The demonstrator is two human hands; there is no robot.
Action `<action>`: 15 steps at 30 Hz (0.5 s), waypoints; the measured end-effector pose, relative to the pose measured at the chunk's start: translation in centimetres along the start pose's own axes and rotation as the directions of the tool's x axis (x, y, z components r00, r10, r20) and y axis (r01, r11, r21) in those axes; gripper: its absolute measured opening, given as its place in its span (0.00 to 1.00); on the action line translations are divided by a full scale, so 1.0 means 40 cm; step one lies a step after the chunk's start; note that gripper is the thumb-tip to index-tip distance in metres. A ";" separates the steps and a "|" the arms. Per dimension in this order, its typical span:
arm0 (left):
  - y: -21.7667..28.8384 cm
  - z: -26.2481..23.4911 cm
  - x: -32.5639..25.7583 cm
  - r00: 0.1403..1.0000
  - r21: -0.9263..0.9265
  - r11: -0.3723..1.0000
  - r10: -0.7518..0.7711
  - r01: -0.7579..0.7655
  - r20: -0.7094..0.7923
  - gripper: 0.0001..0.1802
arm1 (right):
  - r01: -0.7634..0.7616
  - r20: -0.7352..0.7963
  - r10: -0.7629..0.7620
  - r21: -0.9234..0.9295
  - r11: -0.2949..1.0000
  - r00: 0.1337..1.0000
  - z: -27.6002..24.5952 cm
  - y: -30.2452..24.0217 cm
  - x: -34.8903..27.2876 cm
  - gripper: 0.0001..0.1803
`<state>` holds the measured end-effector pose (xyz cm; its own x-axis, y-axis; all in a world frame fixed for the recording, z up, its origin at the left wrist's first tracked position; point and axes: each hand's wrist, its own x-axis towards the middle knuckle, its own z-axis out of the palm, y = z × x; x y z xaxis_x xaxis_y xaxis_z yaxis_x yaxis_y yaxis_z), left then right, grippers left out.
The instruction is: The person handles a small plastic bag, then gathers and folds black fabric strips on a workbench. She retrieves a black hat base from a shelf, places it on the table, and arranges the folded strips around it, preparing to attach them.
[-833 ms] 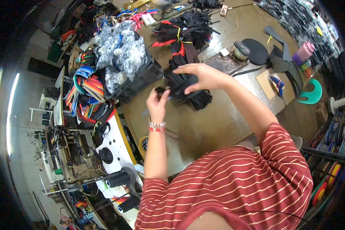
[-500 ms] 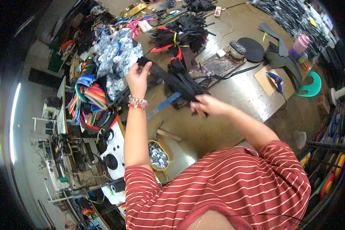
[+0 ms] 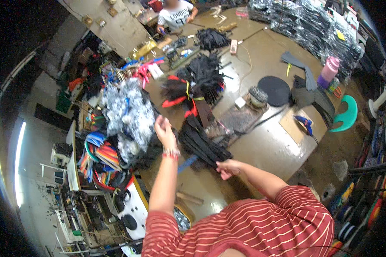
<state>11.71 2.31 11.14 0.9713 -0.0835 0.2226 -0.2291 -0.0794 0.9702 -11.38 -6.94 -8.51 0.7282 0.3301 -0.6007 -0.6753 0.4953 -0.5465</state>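
Observation:
A bundle of black fabric straps lies slantwise on the table in front of me. At its near end is my right hand, its fingers closed on the strap ends; how many it grips is hidden. My left hand, with bracelets at the wrist, is raised left of the bundle. Its fingers are loosely bent and apart, and I see nothing in them. Close behind it sits a heap of grey-and-white pieces in clear plastic. A blue ruler-like strip shows partly under the bundle.
More tied black straps lie farther back. To the right are a black webbing roll, a stone-like weight, a blue glue gun and a pink-purple bottle. A hammer handle lies nearby. Another person is at the far end.
My left hand has let go of the black strap it was stretching out. The strap now lies down with the bundle. My view has tilted up, bringing the other person into sight.

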 end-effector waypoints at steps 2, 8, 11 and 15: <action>0.179 -0.026 -0.076 0.955 -0.321 0.947 0.096 -0.001 0.281 0.13 | -0.194 0.072 0.197 -0.053 0.980 0.978 -0.039 0.044 -0.003 0.36; 0.726 -0.187 -0.384 0.851 -0.985 0.174 0.517 -0.001 0.090 0.06 | -0.397 0.158 0.395 -0.017 0.917 0.905 -0.070 0.213 -0.117 0.24; 0.805 -0.190 -0.443 0.526 -0.987 -0.161 0.838 -0.012 -0.143 0.14 | -0.089 0.016 0.092 -0.151 0.985 0.996 -0.028 0.255 -0.145 0.19; 0.815 -0.238 -0.466 0.394 -0.973 0.172 0.892 0.155 0.220 0.16 | -0.004 -0.232 -0.065 -0.287 0.958 0.971 0.029 0.269 -0.175 0.14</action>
<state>-13.28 10.72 39.54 0.1642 -0.3227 0.9322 0.1724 0.9398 0.2950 -23.61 -2.99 -9.51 0.7236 0.1016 -0.6827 -0.6836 0.2428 -0.6883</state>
